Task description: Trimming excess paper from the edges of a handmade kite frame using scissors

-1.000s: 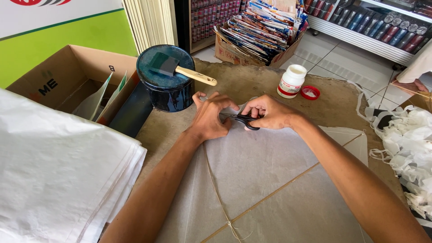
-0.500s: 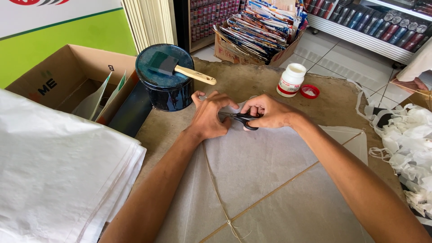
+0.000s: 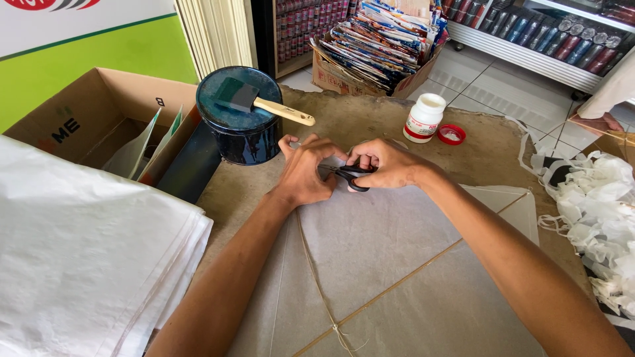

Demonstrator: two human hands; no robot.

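Observation:
A pale paper kite [image 3: 370, 258] with thin crossed sticks tied by string lies on the brown mat in front of me. At its top corner my right hand [image 3: 387, 162] grips small black-handled scissors [image 3: 347, 175], blades pointing left. My left hand [image 3: 305, 168] pinches the paper at that same corner, right against the blades. The kite's tip is hidden under both hands.
A dark round tin [image 3: 239, 122] with a foam brush [image 3: 264, 102] on top stands just beyond my left hand. A white glue bottle [image 3: 423, 118] and its red cap [image 3: 452, 135] sit further right. A stack of white sheets [image 3: 86, 251] lies left, paper scraps [image 3: 602, 218] right, a cardboard box [image 3: 99, 116] behind.
Both hands stay at the kite's top corner with only slight shifts of the fingers; nothing else has moved.

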